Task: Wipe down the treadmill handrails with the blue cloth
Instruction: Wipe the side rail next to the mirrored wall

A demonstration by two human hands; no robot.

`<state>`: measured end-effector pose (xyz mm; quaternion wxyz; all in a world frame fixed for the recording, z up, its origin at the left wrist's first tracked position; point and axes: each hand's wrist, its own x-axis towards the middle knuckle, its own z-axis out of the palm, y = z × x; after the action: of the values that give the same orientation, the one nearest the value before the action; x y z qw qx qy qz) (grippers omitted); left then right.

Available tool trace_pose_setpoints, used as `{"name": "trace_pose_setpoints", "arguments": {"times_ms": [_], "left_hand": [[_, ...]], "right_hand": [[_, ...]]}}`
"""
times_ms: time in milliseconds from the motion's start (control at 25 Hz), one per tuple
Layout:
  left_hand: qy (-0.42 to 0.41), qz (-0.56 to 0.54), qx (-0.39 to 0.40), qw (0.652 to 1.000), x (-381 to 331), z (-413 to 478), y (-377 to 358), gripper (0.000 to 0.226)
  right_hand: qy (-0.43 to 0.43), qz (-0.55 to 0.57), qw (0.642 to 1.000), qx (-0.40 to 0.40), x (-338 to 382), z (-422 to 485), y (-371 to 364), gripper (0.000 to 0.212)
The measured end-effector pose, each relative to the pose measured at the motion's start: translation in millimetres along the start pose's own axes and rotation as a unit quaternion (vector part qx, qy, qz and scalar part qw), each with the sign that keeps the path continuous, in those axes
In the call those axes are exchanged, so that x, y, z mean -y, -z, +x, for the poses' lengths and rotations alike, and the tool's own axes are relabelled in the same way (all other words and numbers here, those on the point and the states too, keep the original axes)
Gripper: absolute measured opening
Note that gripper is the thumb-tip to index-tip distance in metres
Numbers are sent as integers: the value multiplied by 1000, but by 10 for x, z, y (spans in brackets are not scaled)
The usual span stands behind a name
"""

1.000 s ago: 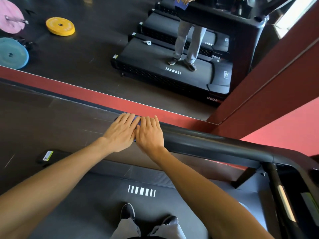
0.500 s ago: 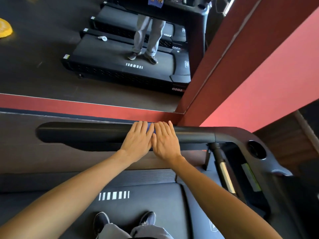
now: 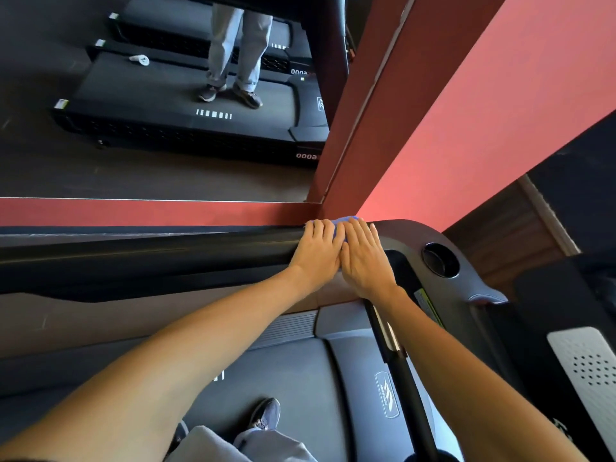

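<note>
Red wall and a mirror stand close behind the black handrail; a cup holder sits just right of the hands. Left hand and right hand lie touching, fingers straight, pressing the blue cloth onto the rail's right end; the cloth is mostly hidden beneath them.

handrail: black, horizontal | blue cloth: draped on it, mostly covered
</note>
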<state>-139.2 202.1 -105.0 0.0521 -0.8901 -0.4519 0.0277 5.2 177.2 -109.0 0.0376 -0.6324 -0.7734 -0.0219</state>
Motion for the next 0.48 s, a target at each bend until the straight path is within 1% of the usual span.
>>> {"name": "trace_pose_setpoints", "arguments": {"times_ms": [80,200,280,320,400,480], "left_hand": [[-13,13,-8,1000,34,-15,10,61],[-22,48,-18,998,128,-64,19,61],[-26,51,-19,998,255,-157,-3,65],[-22,56,-12,998,342,-245,-23,69],[-8,62,5,998,563,-474,-72,74],[-2,69,-11,998,834,-718,-135,75]], "right_hand": [[1,-19,1000,-10,78,11,7,48],[-32,8,998,-48,250,46,16,47],[-10,16,996,-87,397,47,-24,42],[8,11,996,-94,505,53,-46,42],[27,11,996,-83,815,89,-98,44],[19,29,998,-58,1165,155,-156,45]]}}
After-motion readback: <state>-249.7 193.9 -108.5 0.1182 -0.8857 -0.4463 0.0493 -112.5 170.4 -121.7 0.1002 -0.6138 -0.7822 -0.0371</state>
